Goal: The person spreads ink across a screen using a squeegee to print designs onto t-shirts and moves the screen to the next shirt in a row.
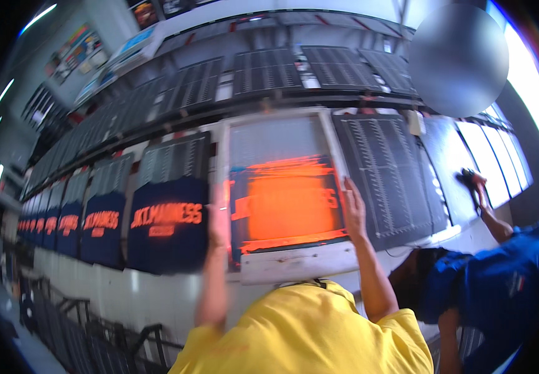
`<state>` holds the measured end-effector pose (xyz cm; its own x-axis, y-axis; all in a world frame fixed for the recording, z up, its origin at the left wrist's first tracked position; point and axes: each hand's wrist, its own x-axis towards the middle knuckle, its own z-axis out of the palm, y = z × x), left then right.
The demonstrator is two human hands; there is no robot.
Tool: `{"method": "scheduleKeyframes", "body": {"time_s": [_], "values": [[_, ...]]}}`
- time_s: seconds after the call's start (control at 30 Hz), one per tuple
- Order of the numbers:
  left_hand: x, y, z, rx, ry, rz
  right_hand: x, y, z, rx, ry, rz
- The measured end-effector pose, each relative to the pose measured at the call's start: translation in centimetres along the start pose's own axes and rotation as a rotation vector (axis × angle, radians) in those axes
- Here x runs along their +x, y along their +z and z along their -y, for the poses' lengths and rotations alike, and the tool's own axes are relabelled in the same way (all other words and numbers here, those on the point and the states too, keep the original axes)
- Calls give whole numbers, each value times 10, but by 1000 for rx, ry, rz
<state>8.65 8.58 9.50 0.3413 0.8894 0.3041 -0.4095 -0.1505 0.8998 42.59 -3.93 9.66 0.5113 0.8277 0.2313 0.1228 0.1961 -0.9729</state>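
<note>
Right fingers [353, 198] straight, left fingers [215, 218] blurred, hold unclear, orange ink [290, 209] in white frame [300, 262]

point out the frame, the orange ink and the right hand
Frame [297, 262], head view: its pale near bar.
Orange ink [291, 212], head view: middle of the bright block.
Right hand [355, 210], head view: middle of the hand.

Bright orange ink [291, 218], white screen frame [300, 262].
Navy garments [166, 254] with orange lettering [166, 215]; dark grey panel [389, 174], pale dashed columns; yellow shirt [307, 330]; co-worker's shirt [497, 274] blue.
</note>
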Motion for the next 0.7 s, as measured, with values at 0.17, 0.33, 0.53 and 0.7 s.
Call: {"method": "scheduleKeyframes", "body": {"time_s": [0.17, 0.33, 0.53, 0.7], "values": [[6, -30, -4, 114, -75, -321, 1, -8, -26, 119, -191, 25], [-22, -43, 1, 148, -41, -73, 1, -16, -6, -77, 51, 98], [-35, -94, 43, 113, -120, -150, -19, -41, -19, -124, 95, -157], [-61, -114, 44, 323, -278, -240, -30, -64, -26, -279, 157, -215]]}}
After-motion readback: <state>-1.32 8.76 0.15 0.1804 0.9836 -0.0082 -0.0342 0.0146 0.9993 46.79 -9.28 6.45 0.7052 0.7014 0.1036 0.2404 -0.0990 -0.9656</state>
